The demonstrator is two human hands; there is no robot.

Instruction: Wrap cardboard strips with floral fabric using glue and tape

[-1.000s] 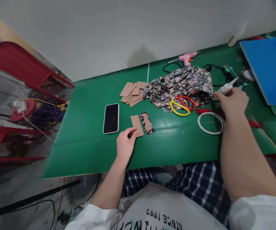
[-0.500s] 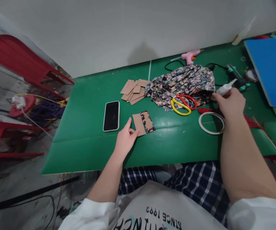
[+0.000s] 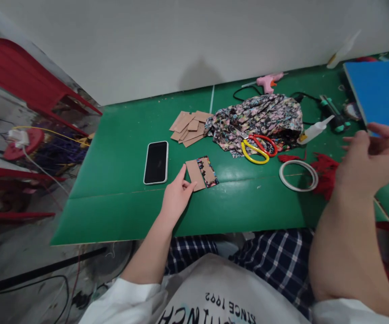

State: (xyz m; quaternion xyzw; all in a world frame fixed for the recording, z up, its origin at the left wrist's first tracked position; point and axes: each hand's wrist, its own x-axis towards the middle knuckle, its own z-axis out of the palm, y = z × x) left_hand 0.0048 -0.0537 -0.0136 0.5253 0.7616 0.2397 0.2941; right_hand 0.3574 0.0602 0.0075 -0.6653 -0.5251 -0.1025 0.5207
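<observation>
Plain cardboard piece [image 3: 196,176] on the green table [image 3: 113,144], near side, left of center, right of the phone [image 3: 156,163]. Main change vs earlier frames: right hand [image 3: 373,157] has let go of the white bottle [image 3: 315,130] and shifted right; its fingers are loosely spread, nothing seen in them, above the red cloth [image 3: 324,173] and near the blue board [image 3: 386,94]. Bottle now lies tilted, nozzle toward far right, beside the floral fabric [image 3: 258,119]. Left hand [image 3: 176,198] same pose as half a second ago: forefinger and thumb apart, tips on the piece's left and near edges, cannot tell if gripping. Compared with one second ago, forefinger is stretched out and the piece sits closer to the fabric-edged piece [image 3: 208,172] on its right. Look: flat, thin, tan, rectangular, bare face up, long sides running near to far, slightly slanted. Neighbor has dark floral cloth with ragged edges around a bare tan middle. Cardboard pile [image 3: 189,129] farther off, scissors [image 3: 257,150] to the right on the fabric's near edge.
</observation>
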